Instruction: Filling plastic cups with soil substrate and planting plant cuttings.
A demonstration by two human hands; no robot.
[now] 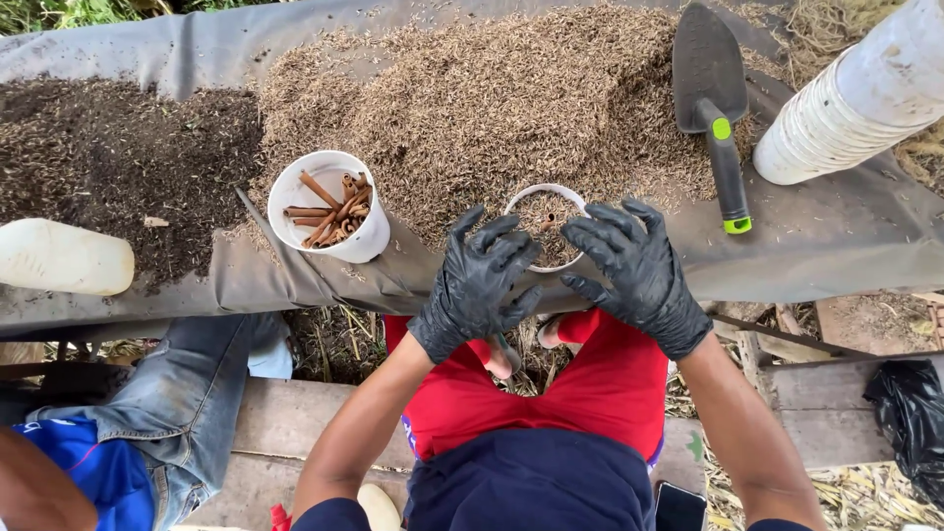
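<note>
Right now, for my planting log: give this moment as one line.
left hand: on husk-filled cup | right hand: on cup | cup of brown sticks beside | trowel on husks

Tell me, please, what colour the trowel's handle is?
The trowel's handle is black with bright green accents, seen best in the head view.

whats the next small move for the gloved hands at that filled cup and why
Probably press the fill down gently. Both black-gloved hands, left and right, rest spread-fingered on the small round white cup, which looks full of tan husk with a brown stick upright in the middle; firming would likely steady it.
</note>
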